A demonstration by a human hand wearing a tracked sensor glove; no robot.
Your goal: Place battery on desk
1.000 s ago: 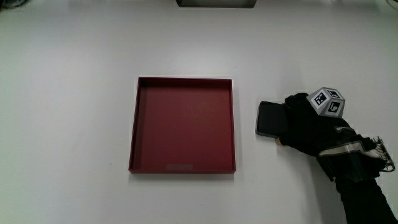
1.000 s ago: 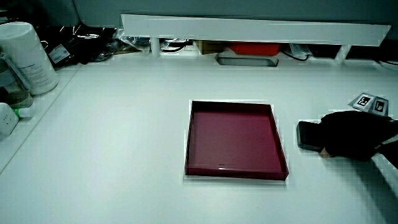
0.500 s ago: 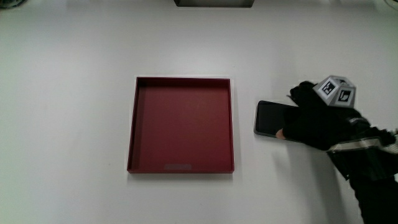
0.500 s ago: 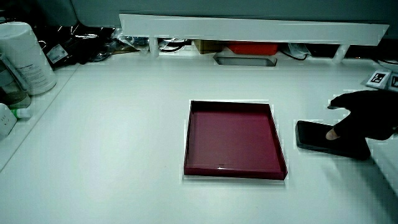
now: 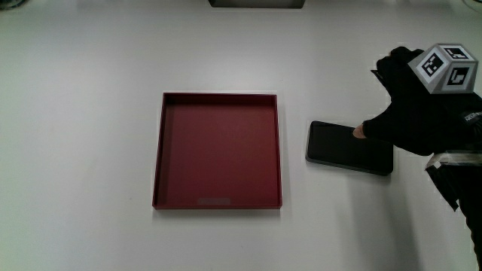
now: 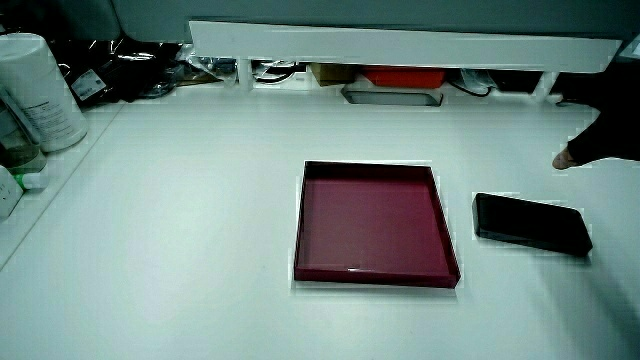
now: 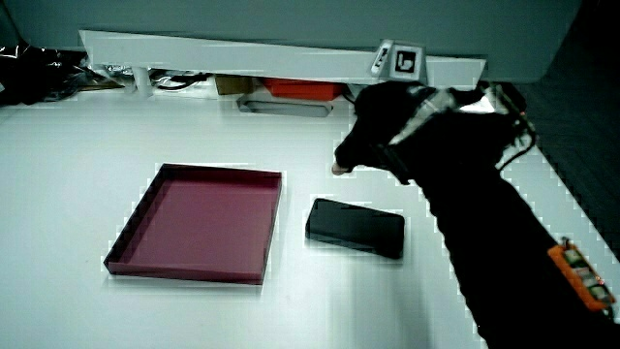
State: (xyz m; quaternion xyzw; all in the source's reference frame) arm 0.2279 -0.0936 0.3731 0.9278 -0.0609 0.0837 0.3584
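Note:
The battery (image 5: 349,147) is a flat black slab lying on the white desk beside the red tray (image 5: 217,150); both side views show it (image 6: 530,224) (image 7: 356,228) resting flat with nothing touching it. The hand (image 5: 413,105) hovers above the battery's end away from the tray, lifted clear of it. It holds nothing and its fingers are loosely bent. In a side view the hand (image 7: 383,136) is well above the desk; in a side view only its fingertip end (image 6: 590,145) shows at the frame's edge.
The red tray (image 6: 375,222) is empty. A low white partition (image 6: 400,45) with a red box and cables under it runs along the desk's edge away from the person. A white cylinder (image 6: 40,92) and dark clutter stand at one corner.
The hand has let go of the battery and risen away from it, moving farther from the person. The battery stays flat on the desk beside the tray.

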